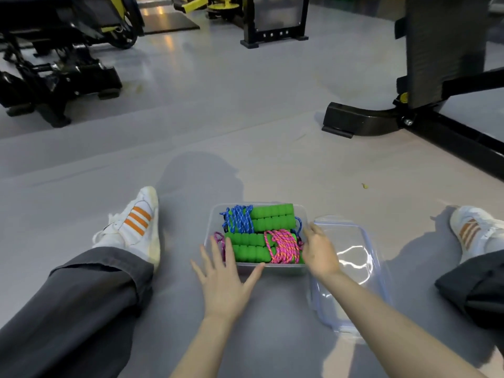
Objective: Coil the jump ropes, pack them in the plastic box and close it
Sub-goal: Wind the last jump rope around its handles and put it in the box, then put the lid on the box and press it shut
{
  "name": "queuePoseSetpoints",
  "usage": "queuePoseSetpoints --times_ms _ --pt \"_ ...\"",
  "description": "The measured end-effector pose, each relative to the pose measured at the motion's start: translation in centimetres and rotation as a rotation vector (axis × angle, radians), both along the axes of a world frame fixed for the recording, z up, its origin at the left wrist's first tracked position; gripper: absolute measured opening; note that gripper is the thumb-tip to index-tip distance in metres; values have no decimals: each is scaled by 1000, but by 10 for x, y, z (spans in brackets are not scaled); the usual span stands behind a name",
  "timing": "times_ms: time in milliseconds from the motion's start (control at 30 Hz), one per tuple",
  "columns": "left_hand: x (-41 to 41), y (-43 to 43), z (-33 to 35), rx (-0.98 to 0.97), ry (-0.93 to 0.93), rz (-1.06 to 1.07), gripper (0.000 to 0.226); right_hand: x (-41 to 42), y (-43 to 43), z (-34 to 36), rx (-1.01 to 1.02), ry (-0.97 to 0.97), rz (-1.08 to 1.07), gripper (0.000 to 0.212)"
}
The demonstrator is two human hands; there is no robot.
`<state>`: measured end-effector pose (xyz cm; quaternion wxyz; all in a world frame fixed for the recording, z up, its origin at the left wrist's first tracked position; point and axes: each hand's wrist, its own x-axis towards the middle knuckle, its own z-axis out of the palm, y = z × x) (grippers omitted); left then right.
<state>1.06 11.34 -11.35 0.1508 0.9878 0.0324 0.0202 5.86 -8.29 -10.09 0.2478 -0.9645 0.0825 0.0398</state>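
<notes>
**Ropes are in, just the lid left**

Both jump ropes look packed. The blue rope [238, 219] lies along the far edge of the box [209, 227] and the pink rope [282, 245] along the near edge, each wound round its green handles [272, 218]. So I'd say only closing is left.

The left hand [226, 285] is flat with fingers spread at the box's near left corner, holding nothing. The right hand [319, 252] hangs loose and empty at the box's right edge, just beside the lid [351, 257] on the floor [245, 118].

Next up, probably: grab the lid, line up the corners, press down.

Count: two ropes, four handles, one box, one lid.
</notes>
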Motion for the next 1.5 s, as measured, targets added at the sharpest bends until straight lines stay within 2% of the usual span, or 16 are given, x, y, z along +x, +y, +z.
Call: queuePoseSetpoints --times_ms 100,200,267,367,467,533,633,700,833,900,1000,1167,1267,1300,1367,1500 --pt "0 -30 2 3 -49 -226 92 -17 -27 1 -3 2 -19 47" --pt "-7 -61 -4 54 -55 -431 85 -31 -49 5 77 -10 13 58" --pt "-9 -71 -8 116 -34 -437 86 -38 -62 8 111 12 29 62" --pt "-5 -71 -13 148 -53 -445 92 -52 -79 3 153 35 33 54" --pt "-13 -80 -10 129 -206 -528 86 -71 -101 -12 17 127 82 56" --pt "-31 -102 -9 93 -263 -721 78 -83 -116 -18 -93 196 104 58" --pt "-68 -155 -24 126 -119 -953 59 -101 -145 -24 -112 241 20 57" --pt "-79 -186 -42 172 25 -938 61 -111 -163 -29 -97 258 -59 55" --pt "-75 -211 -73 151 52 -751 75 -123 -184 -33 -91 336 -74 52" --pt "-71 -212 -76 152 38 -760 72 -121 -186 -36 -46 312 -97 53" --pt "-70 -211 -75 136 52 -780 66 -111 -185 -42 67 160 -247 46" --pt "-72 -209 -76 186 109 -799 89 -98 -189 -39 319 22 -569 42" --pt "-74 -208 -77 195 56 -825 91 -98 -192 -35 522 -44 -782 17" --pt "-75 -208 -78 199 34 -839 95 -98 -193 -34 563 -58 -825 22" --pt "-77 -209 -78 205 -21 -858 102 -99 -194 -30 681 -68 -855 22" --pt "-77 -224 -55 237 -115 -941 90 -98 -198 -2 825 -88 -810 15"
